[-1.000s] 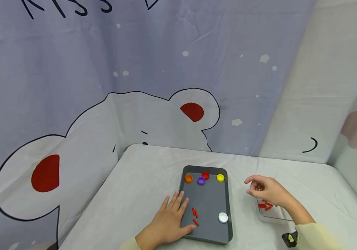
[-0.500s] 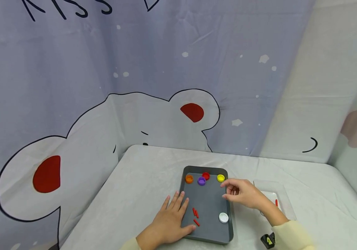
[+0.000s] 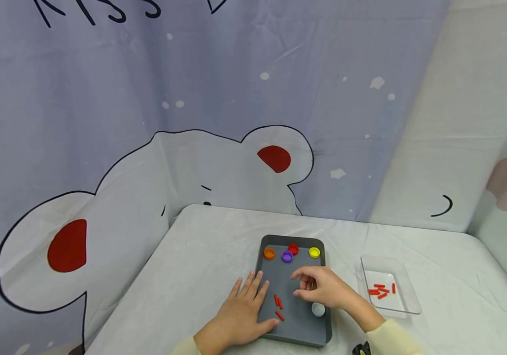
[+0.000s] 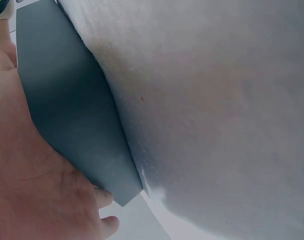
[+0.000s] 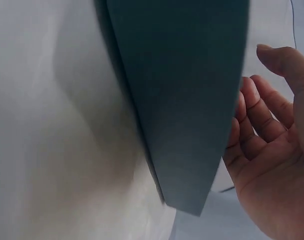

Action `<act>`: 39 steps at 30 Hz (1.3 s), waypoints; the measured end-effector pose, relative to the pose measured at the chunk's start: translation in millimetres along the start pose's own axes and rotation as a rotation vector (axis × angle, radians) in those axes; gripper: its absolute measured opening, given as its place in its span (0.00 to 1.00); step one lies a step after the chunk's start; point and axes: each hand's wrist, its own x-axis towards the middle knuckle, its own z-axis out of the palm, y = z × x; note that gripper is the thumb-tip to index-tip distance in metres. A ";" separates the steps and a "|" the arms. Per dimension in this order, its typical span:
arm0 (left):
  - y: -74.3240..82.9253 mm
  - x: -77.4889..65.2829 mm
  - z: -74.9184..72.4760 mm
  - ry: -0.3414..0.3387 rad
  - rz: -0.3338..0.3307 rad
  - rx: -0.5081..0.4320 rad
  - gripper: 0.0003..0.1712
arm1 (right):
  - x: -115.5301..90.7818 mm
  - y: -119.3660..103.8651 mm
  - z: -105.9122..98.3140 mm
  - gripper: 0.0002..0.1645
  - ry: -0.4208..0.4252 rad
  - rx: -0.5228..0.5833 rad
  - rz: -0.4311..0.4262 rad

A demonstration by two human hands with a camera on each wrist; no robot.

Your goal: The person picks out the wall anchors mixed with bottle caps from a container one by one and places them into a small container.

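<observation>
My left hand [image 3: 243, 315] rests with spread, straight fingers over the left edge of a grey tray [image 3: 295, 335]. Close to its thumb lie three short red sticks [image 3: 280, 315] on the tray floor. My right hand [image 3: 321, 286] hovers above the tray's right half, fingers loosely curled. In the right wrist view its thumb [image 5: 281, 59] stands apart from the fingers and nothing shows between them. A white cap [image 3: 318, 309] sits just below this hand, partly covered by it. Beyond the tray's outer wall [image 4: 72, 90], the left wrist view shows my left palm [image 4: 37, 165].
Along the tray's far end sit orange [image 3: 269, 253], purple [image 3: 287, 256], red [image 3: 293, 249] and yellow [image 3: 314, 252] caps. To the right stands a clear box [image 3: 406, 296] holding several red sticks [image 3: 382, 290]. A white cloth [image 3: 204, 256] covers the table.
My right hand has moved left from over the clear box to above the tray, uncovering the box and its red sticks. The left hand has stayed in place.
</observation>
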 end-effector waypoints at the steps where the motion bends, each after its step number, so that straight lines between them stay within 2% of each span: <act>1: 0.0 0.1 0.0 0.002 0.000 0.002 0.55 | 1.1 -0.6 2.0 0.19 -0.007 -0.001 -0.002; 9: -1.5 2.3 1.3 0.012 0.005 0.017 0.54 | 10.2 -2.2 15.8 0.21 -0.051 -0.027 0.016; 18: -3.4 1.4 2.4 0.023 0.023 0.023 0.54 | 18.8 0.7 31.0 0.18 -0.134 -0.110 0.002; 22: -2.9 0.5 2.0 0.028 0.028 0.024 0.54 | 20.3 2.7 36.4 0.17 -0.139 -0.158 -0.033; 33: 0.1 -0.6 -2.7 0.019 0.027 0.001 0.55 | 24.7 1.3 41.9 0.17 -0.146 -0.230 0.006; 39: -0.7 0.2 0.2 0.032 0.032 0.006 0.55 | 25.1 0.0 42.9 0.16 -0.144 -0.244 0.025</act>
